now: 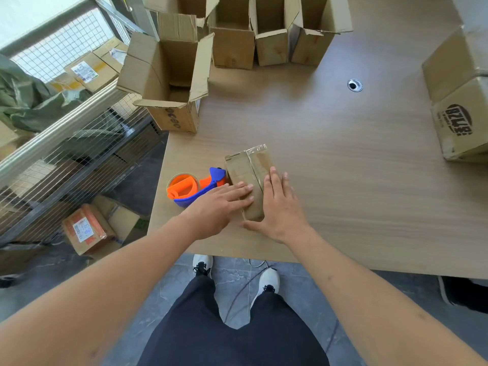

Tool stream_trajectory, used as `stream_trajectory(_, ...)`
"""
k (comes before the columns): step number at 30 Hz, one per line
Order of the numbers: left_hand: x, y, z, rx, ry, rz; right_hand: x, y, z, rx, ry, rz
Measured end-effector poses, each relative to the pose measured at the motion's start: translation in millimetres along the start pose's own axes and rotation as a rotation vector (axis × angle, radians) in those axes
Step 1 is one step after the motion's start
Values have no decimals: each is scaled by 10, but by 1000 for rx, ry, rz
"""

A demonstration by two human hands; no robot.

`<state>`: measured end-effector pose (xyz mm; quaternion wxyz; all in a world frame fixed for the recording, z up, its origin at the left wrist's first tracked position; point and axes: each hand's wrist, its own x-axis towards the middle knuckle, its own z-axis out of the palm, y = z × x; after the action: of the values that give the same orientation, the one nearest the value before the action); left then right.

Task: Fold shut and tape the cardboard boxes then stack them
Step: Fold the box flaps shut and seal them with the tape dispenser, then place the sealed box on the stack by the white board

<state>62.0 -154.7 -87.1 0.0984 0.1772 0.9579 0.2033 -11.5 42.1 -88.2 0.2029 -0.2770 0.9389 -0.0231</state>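
Far left of the hands, beyond the table edge: a wire-mesh cage (66, 122) of thin metal grid with a pale rail, holding crumpled green fabric; below it on the grey tiled floor, a labelled carton (85, 228) with an orange printed face.

Up and left of the left hand: an open box (169, 83) of corrugated brown cardboard, flaps raised and ragged at the edges; further back, a row of open boxes (264, 35), upright, flaps standing.

Just left of the left hand: a tape dispenser (195, 187), moulded plastic, orange spool and blue frame, lying on the table and touching the small box.

Left hand (219, 207): fingers straight and flat, pressing the top of the small box (248, 178); nothing gripped.

The small box is a closed rectangular carton; glossy clear tape runs along its seam and overhangs the far end; it lies under both hands near the table's front edge.

Right hand (280, 207): fingers extended and spread flat on the box's right part, thumb against the near end.

Table (356, 180): smooth wood-grain laminate with a round metal grommet (354, 85) beyond the right hand.

Far right: a printed box (459, 101), closed, dark logo on its side.
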Motion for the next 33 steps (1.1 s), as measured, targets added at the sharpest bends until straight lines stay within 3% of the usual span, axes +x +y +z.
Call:
stream_trajectory(5,-105,-57,-40,4,161,-182,122,-304,192,-64,53,186)
stream_trajectory(10,-145,-247,-69,2,191,-333,111,-310,332,-103,107,203)
stream_trajectory(15,-127,-388,-198,-3,183,-390,255,-442,165,225,161,391)
stream_trajectory(21,-88,-536,-441,-6,133,-346,314,-571,-117,287,113,551)
stream_trajectory(26,56,-479,-780,34,70,-293,147,-619,-436,287,195,616)
stream_trajectory(33,246,-83,-1278,132,98,-204,-132,-592,-991,309,300,656)
